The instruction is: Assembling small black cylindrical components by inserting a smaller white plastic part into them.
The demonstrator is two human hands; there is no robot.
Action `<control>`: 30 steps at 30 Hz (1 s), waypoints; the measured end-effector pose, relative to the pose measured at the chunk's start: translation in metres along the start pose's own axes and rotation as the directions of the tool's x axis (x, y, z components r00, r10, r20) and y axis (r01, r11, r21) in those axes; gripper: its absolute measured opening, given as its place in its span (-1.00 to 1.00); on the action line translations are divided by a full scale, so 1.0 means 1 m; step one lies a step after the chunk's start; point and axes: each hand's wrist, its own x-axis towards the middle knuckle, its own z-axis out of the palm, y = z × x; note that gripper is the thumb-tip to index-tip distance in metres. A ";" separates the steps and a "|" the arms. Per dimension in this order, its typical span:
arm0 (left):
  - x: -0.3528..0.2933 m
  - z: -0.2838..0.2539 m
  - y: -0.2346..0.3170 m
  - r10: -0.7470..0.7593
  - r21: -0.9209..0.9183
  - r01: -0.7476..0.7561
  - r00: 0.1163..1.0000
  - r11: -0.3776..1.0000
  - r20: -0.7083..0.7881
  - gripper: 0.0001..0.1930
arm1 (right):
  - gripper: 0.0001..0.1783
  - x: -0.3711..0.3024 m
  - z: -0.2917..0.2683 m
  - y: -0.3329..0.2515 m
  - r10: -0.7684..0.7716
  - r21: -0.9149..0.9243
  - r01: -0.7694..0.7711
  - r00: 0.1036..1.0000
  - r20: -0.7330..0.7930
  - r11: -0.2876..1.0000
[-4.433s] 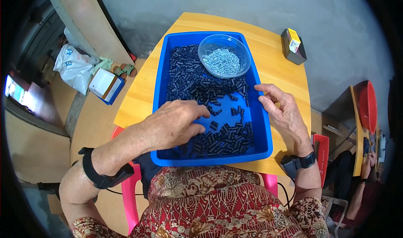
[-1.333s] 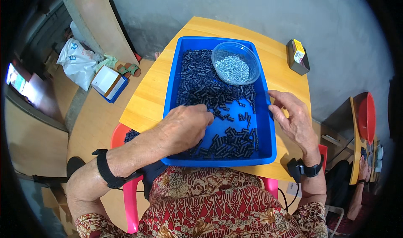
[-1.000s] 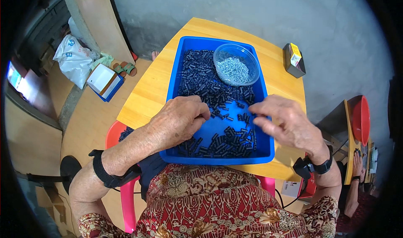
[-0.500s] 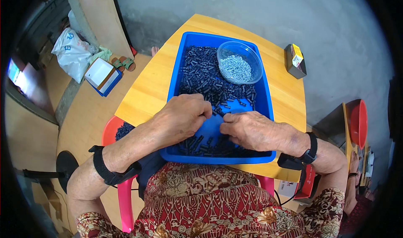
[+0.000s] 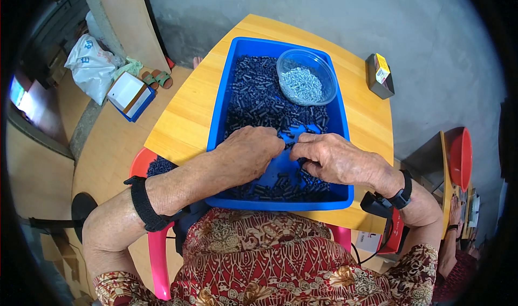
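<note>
Both hands are inside a blue plastic tray [image 5: 215, 128] that holds many small black tube-shaped pieces [image 5: 251, 95]. My left hand [image 5: 253, 150] is closed, fingers curled and fingertips turned toward the right hand; what it grips, if anything, is hidden. My right hand [image 5: 332, 157] is closed in a pinch just beside it, with something dark showing under its fingers that I cannot make out. A smaller group of black pieces [image 5: 283, 188] lies at the tray's near end, below the hands. A round clear tub [image 5: 306, 83] of small silvery metal parts sits in the tray's far right.
The tray rests on a yellow wooden table [image 5: 186, 120]. A dark box [image 5: 380, 85] with a yellow packet stands at its right edge. Under the left forearm a red container [image 5: 141, 163] holds more dark pieces. Another person's arm [image 5: 450, 241] shows at far right.
My left hand has moved right and slightly down, and my right hand has shifted a little up and right. More of the black pieces at the near end now show.
</note>
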 end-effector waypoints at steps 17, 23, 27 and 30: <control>0.002 0.009 -0.001 0.039 0.062 -0.035 0.997 0.997 -0.062 -0.95 | -0.88 0.007 0.004 -0.006 -0.030 -0.119 0.031 0.999 0.010 0.992; 0.004 0.009 0.001 0.007 0.056 -0.004 0.999 0.998 -0.051 -0.93 | -0.90 0.002 0.002 0.007 -0.025 -0.104 0.024 1.000 -0.010 0.994; 0.003 0.007 0.003 -0.006 0.053 0.008 0.999 0.999 -0.044 -0.92 | -0.89 0.000 0.000 -0.002 -0.004 -0.094 0.005 1.000 0.008 0.996; 0.002 0.007 0.003 0.002 0.048 0.000 0.999 0.999 -0.049 -0.91 | -0.88 -0.001 -0.001 -0.006 0.025 -0.108 -0.021 0.999 0.032 0.994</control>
